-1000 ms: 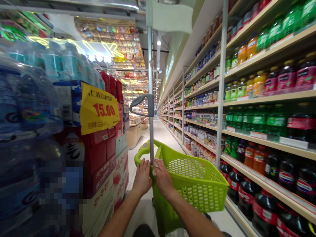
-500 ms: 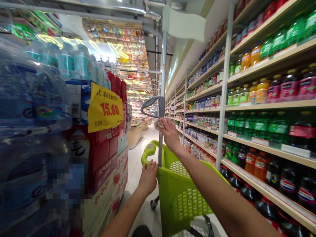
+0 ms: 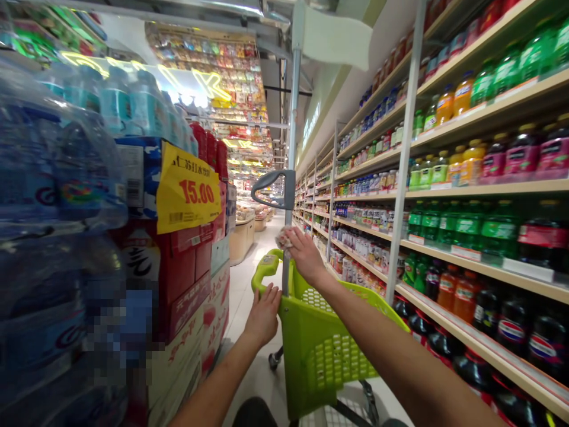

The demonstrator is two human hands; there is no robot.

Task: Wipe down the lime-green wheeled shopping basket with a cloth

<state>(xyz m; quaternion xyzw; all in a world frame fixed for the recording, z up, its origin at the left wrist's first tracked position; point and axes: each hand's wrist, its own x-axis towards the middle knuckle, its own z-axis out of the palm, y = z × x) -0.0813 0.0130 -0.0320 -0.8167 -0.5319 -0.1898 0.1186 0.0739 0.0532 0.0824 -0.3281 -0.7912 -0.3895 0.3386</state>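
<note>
The right hand (image 3: 304, 255), fingers pinching a crumpled cloth (image 3: 283, 239), has slid down the cart's pole (image 3: 290, 148) since half a second ago. That reads as wiping strokes. The left hand (image 3: 263, 314), fingers curled, steadies the green basket (image 3: 329, 350).

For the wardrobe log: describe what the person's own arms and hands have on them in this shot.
Both forearms are bare as far as the frame shows: no sleeve, cuff or glove on either. The left hand and the right hand are gloveless, and no watch, bracelet or ring is visible on them. The upper arms lie outside the picture, so any sleeve higher up cannot be told.
</note>
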